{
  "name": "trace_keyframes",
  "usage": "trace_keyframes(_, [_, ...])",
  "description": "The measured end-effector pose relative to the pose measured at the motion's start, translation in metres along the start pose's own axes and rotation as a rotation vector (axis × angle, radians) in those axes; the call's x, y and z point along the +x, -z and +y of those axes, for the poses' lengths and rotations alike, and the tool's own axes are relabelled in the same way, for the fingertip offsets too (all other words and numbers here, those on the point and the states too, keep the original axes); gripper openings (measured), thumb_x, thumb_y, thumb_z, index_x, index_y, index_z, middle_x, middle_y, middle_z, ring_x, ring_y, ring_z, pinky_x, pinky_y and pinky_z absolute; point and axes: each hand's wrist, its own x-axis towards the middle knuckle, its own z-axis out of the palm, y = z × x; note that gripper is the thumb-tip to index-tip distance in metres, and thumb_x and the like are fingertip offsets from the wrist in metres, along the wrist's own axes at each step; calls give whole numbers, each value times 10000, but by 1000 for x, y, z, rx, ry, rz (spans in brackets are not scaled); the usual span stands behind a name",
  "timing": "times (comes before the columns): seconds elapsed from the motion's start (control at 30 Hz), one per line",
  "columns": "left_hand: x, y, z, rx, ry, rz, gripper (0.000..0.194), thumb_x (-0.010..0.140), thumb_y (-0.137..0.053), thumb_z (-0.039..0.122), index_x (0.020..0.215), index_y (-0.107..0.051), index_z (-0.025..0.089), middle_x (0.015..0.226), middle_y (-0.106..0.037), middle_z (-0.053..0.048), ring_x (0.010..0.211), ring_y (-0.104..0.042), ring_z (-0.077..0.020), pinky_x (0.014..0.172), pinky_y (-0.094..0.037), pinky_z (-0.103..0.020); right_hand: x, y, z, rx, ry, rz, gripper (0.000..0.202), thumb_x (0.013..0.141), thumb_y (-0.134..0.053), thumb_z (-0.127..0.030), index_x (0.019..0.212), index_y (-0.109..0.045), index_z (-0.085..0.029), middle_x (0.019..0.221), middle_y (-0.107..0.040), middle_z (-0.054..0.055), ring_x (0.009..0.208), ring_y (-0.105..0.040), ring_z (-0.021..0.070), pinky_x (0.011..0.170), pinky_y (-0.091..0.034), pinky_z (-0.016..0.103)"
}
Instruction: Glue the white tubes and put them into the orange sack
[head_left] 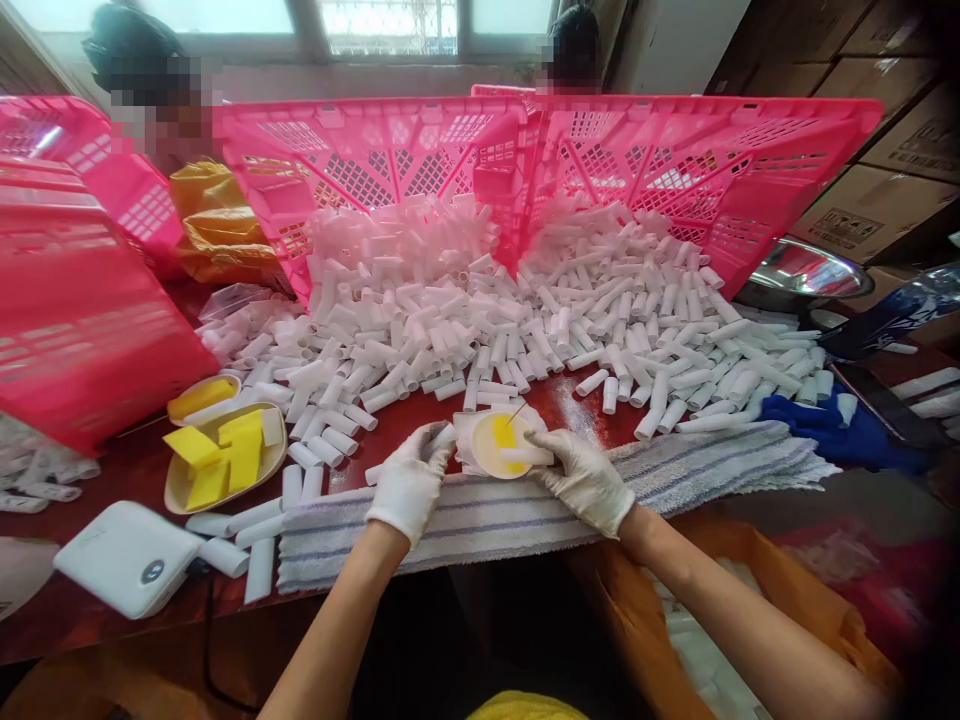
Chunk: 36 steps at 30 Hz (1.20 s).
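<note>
taking the small round dish (486, 462) as the centre of the clock, it sits on the bench (551, 400) right between both hands, probably so that either can reach it with little travel. the gloved right hand (585, 472), at about four o'clock, is pinched on one end of a white tube (527, 456); the tube lies level across the dish, its free end close to the yellow pad (504, 432) inside, and gripping just the end seems meant to leave the rest exposed. the left hand (411, 478), at eight o'clock, is closed around a second tube (444, 437), though the fingers cover most of it, so how firmly it is held i can't say.

a striped towel (465, 520) runs below, at six o'clock, perhaps padding the wrists along the bench's near edge. at twelve o'clock lies the tube heap (465, 330), backed by pink crates (382, 150) tipped with their openings this way, which likely keeps the loose pieces within easy reach. at nine o'clock a shallow bowl (175, 490) gathers yellow blocks (244, 450), apparently set aside from the tubes so they don't mix.
</note>
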Motion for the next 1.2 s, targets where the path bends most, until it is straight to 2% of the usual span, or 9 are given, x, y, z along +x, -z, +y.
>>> trace_keyframes(0.1, [-4, -1, 0, 31, -5, 15, 397, 771, -580, 421, 1095, -590, 191, 1095, -654, -71, 1007, -608, -193, 938, -452, -343, -2, 0, 1, 23, -65, 0, 326, 832, -566, -306, 1133, -595, -186, 1019, -652, 90, 910, -621, 192, 821, -517, 350])
trace_keyframes(0.3, [-11, -4, -5, 6, -14, -23, 382, 747, -598, 424, 1037, -614, 175, 1000, -678, -77, 910, -635, -199, 868, -489, -348, -1, 7, -10, -190, 188, 92, 105, 836, -559, -232, 868, -655, -205, 838, -614, 45, 770, -543, 143, 680, -461, 276])
trace_keyframes(0.53, [-14, -2, -7, 41, -16, -64, 351, 730, -614, 375, 1019, -610, 175, 1016, -672, -79, 928, -623, -181, 877, -473, -313, 0, 24, -8, -561, 354, 77, 195, 868, -488, -185, 888, -674, -239, 712, -564, 39, 635, -448, 138, 576, -382, 258])
trace_keyframes(0.63, [-18, -4, 0, 50, -5, -74, 358, 702, -645, 379, 988, -613, 165, 975, -677, -76, 888, -631, -185, 835, -491, -307, -5, 35, -10, -402, 204, 85, 168, 853, -526, -240, 945, -666, -247, 735, -576, 37, 666, -485, 145, 629, -423, 284])
trace_keyframes(0.77, [-25, -16, 14, -32, -16, -161, 349, 677, -676, 346, 962, -613, 154, 933, -677, -59, 836, -638, -174, 800, -507, -296, -8, 34, -30, 328, -302, 183, 280, 765, -633, -402, 937, -612, -183, 856, -616, 54, 755, -575, 164, 653, -496, 291])
trace_keyframes(0.87, [-30, -27, 20, -65, -50, -213, 313, 665, -689, 315, 933, -628, 164, 903, -675, -41, 813, -633, -161, 776, -512, -278, -6, 30, -45, 653, -559, 76, 373, 723, -655, -470, 933, -604, -166, 827, -617, 48, 683, -565, 142, 583, -481, 258])
trace_keyframes(1.03, [-38, -31, 24, -23, -74, -290, 314, 685, -674, 334, 948, -636, 165, 826, -657, -34, 690, -604, -132, 646, -501, -243, -2, 37, -50, 619, -579, 2, 337, 775, -593, -482, 895, -614, -167, 702, -576, 8, 576, -490, 98, 521, -408, 219])
trace_keyframes(1.13, [-44, -30, 27, -8, -29, -352, 342, 720, -637, 355, 990, -618, 147, 707, -616, -11, 566, -539, -101, 543, -450, -218, -4, 43, -51, 480, -475, -39, 289, 819, -543, -448, 857, -613, -170, 698, -585, 10, 580, -502, 105, 516, -396, 215])
trace_keyframes(1.2, [-47, -34, 28, 7, -20, -372, 312, 771, -567, 407, 924, -620, 140, 640, -577, 3, 513, -487, -89, 493, -401, -209, -8, 43, -54, 341, -328, -39, 241, 852, -500, -388, 862, -613, -175, 735, -615, 24, 631, -543, 123, 568, -424, 227])
